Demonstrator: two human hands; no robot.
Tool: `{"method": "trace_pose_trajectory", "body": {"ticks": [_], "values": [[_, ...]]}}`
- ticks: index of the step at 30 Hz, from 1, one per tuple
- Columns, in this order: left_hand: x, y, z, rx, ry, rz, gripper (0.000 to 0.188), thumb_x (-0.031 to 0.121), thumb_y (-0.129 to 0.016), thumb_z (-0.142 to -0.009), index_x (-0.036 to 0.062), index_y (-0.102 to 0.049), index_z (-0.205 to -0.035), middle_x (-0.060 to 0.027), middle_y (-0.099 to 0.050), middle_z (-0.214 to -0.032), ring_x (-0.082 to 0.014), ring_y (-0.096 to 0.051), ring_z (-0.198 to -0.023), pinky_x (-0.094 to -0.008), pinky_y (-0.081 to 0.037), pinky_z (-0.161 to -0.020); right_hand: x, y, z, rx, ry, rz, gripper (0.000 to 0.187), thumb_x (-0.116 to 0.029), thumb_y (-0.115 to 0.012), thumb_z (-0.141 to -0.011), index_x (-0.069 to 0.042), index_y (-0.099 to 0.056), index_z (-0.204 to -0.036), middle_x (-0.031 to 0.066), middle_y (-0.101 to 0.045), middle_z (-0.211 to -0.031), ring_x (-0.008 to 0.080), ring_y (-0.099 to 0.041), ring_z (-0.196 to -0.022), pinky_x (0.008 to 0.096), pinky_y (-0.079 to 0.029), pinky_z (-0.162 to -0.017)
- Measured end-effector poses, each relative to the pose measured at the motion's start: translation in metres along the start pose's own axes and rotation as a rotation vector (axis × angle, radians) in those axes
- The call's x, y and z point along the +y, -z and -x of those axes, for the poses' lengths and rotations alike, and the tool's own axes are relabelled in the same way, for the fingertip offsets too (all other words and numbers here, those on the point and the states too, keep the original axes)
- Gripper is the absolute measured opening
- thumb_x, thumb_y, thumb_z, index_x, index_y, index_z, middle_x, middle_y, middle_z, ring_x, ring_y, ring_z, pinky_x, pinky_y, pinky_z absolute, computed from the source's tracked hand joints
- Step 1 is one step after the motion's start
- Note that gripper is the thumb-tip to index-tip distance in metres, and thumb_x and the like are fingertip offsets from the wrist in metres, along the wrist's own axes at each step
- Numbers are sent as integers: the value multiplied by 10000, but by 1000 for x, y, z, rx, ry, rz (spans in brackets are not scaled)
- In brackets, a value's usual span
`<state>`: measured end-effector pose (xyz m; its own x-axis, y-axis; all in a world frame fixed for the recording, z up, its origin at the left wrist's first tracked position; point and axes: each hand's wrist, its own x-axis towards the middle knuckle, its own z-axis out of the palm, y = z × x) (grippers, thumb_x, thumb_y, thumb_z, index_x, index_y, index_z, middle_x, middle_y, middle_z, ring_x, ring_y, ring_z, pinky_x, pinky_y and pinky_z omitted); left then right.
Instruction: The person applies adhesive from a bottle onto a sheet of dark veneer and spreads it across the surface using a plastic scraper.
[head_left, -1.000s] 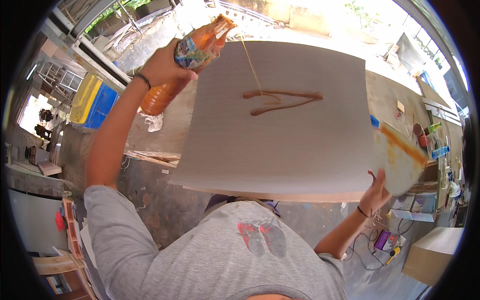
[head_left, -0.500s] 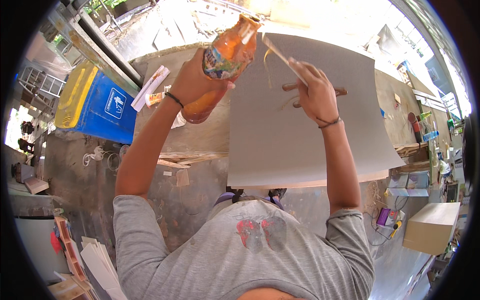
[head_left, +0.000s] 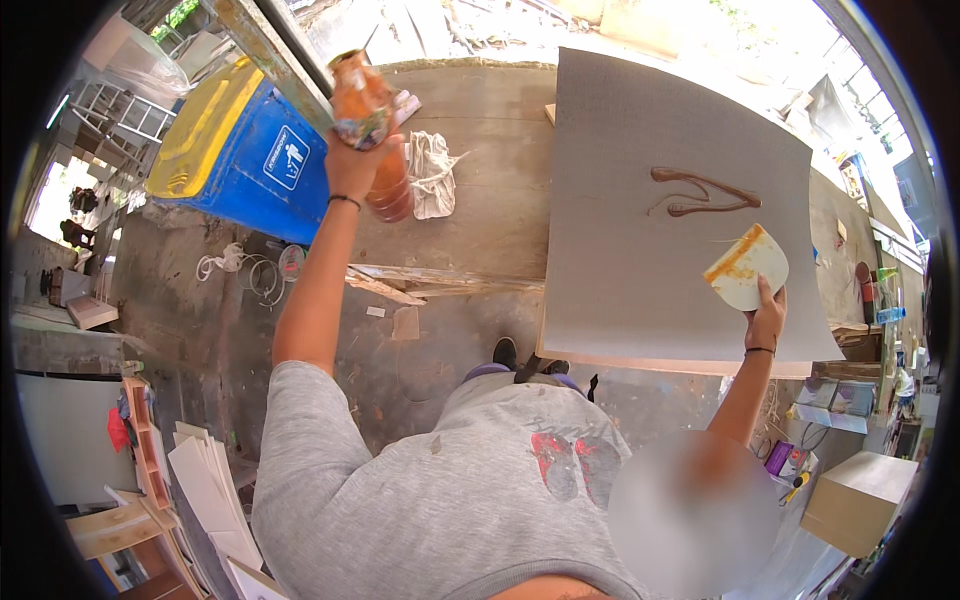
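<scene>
My left hand (head_left: 352,170) is wrapped round a clear plastic bottle (head_left: 390,188) of orange-brown liquid, with a torn label. The bottle is tilted, its open neck pointing up and away, over the left part of the workbench. A large grey sheet (head_left: 625,290) lies on the bench to the right. Thick brown glue-like trails (head_left: 712,207) form a narrow V on it. Closed on a pale, rounded flat scraper (head_left: 757,275), my right hand (head_left: 766,318) is above the sheet's near right part. Orange-brown smears run along the scraper's straight edge.
A blue bin with a yellow lid (head_left: 240,155) stands left of the wooden workbench (head_left: 490,170). A crumpled whitish cloth (head_left: 432,175) lies beside the bottle. Off to the right are a cardboard box (head_left: 858,502) and a blue bottle (head_left: 890,314). White boards (head_left: 205,480) lean at lower left.
My left hand has carried the bottle left, away from the sheet. My right hand has drawn the scraper nearer and right, now showing its broad face. The brown trails are uncovered.
</scene>
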<state>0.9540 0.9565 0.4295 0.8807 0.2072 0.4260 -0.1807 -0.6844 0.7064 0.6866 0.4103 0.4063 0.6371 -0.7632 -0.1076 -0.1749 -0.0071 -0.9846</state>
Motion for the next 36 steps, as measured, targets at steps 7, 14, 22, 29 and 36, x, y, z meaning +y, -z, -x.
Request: {"method": "trace_pose_trajectory", "body": {"ticks": [7, 14, 22, 29, 36], "values": [[-128, -18, 28, 349, -127, -243, 954, 413, -843, -524, -78, -395, -1207, -236, -481, -1195, -353, -472, -1097, -409, -378, -945, 14, 18, 6, 78, -168, -419, 369, -226, -539, -894, -49, -450, -1205, 90, -555, -1135, 214, -582, -1003, 334, -522, -732], [-106, -10, 68, 341, 131, -82, 1117, 509, -816, -529, -109, -277, -1287, -267, -346, -1296, -367, -357, -1210, -441, -301, -1016, 41, 37, -18, -119, -241, -786, 412, -150, -568, -851, -29, -427, -1219, 84, -542, -1127, 210, -552, -1011, 319, -481, -772], [-60, -77, 183, 247, 262, 43, 1089, 559, -705, -642, -102, -181, -1330, -273, -232, -1366, -383, -219, -1290, -463, -198, -1065, 44, 20, 1, 33, -78, -620, 442, -69, -556, -838, -41, -394, -1249, 100, -519, -1173, 233, -549, -1040, 346, -505, -799], [44, -200, 192, -511, 40, 253, 949, 511, -627, -766, -39, -143, -1369, -277, -212, -1380, -391, -193, -1309, -454, -203, -1065, 29, 20, 5, 77, -32, -565, 465, -55, -549, -845, -35, -378, -1277, 118, -502, -1213, 252, -522, -1091, 384, -485, -863], [-7, -216, 109, -287, 171, 346, 897, 509, -635, -758, -22, -227, -1353, -248, -365, -1250, -378, -378, -1205, -427, -372, -959, 15, -39, 45, 200, -63, -522, 478, -68, -521, -863, -32, -350, -1308, 123, -480, -1240, 263, -504, -1116, 386, -461, -899]]}}
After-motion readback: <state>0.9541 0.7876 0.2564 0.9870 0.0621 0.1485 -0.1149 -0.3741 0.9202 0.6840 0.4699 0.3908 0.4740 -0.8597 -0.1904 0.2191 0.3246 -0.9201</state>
